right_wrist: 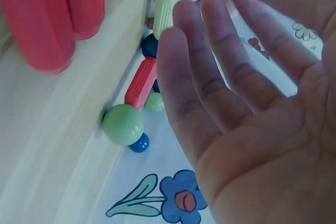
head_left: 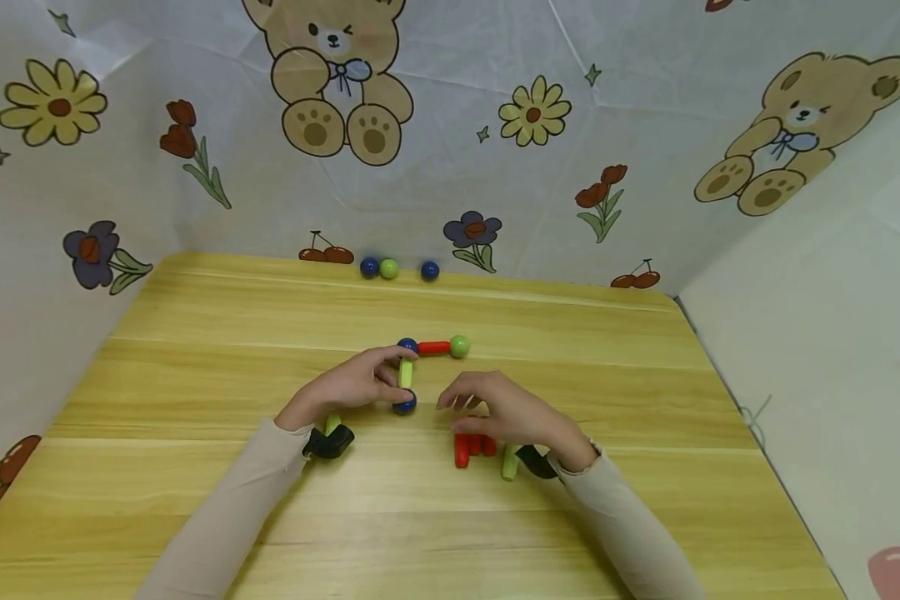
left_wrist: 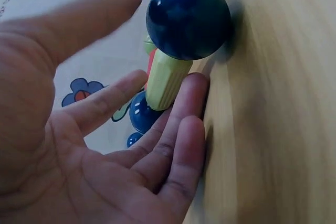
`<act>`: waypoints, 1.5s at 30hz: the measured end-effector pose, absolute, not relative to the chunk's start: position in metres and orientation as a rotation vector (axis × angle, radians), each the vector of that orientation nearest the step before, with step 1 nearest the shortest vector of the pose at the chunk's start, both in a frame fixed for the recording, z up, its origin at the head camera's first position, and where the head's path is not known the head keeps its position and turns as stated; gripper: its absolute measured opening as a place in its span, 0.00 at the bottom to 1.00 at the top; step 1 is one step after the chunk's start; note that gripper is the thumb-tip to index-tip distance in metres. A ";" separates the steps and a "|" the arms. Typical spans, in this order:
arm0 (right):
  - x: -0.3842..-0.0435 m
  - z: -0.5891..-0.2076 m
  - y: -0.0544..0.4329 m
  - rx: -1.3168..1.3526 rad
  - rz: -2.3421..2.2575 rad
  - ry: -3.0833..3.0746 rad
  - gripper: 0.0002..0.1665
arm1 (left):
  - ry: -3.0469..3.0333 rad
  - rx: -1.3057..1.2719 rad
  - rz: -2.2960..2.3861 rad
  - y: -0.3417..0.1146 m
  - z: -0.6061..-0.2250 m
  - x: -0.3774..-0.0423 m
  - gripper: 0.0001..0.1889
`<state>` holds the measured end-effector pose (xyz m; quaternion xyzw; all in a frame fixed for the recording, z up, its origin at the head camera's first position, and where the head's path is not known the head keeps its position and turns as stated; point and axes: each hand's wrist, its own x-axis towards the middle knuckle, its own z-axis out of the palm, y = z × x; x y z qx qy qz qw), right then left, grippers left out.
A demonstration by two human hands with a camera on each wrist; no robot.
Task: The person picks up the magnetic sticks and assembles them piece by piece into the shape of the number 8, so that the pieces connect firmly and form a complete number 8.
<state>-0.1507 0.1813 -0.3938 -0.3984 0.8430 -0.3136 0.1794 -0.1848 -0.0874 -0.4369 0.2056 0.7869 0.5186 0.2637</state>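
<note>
A light green rod (left_wrist: 170,80) joins a near blue ball (left_wrist: 189,19) to a far blue ball (head_left: 407,343). From the far one a red rod (head_left: 434,347) runs right to a green ball (head_left: 460,346). My left hand (head_left: 356,379) is around the green rod's left side, fingers loosely bent beside it; the thumb stands apart from the near ball in the left wrist view. Over several loose red rods (head_left: 462,451) hovers my right hand (head_left: 510,408), its fingers relaxed and holding nothing.
At the table's back edge sit a blue ball (head_left: 370,267), a green ball (head_left: 389,268) and another blue ball (head_left: 430,270). Loose green rods lie by the right wrist (head_left: 509,462) and partly hidden by the left wrist. A patterned cloth (head_left: 435,183) rises behind the table.
</note>
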 end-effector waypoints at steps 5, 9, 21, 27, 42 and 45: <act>-0.145 -0.396 0.189 -1.171 -0.815 2.340 0.14 | 2.153 0.504 1.343 -0.089 -0.436 -0.182 0.40; -0.143 -0.399 0.191 -1.164 -0.718 2.320 0.13 | 2.157 0.498 1.349 -0.088 -0.437 -0.182 0.39; -0.143 -0.406 0.192 -1.171 -0.588 2.350 0.13 | 2.199 0.546 1.348 -0.087 -0.440 -0.184 0.37; -0.143 -0.411 0.189 -1.181 -0.543 2.400 0.11 | 2.201 0.561 1.354 -0.087 -0.441 -0.184 0.37; -0.148 -0.418 0.183 -1.123 -0.557 2.461 0.08 | 2.203 0.559 1.348 -0.087 -0.441 -0.184 0.37; -0.149 -0.418 0.182 -1.114 -0.552 2.464 0.08 | 2.206 0.561 1.348 -0.087 -0.442 -0.184 0.36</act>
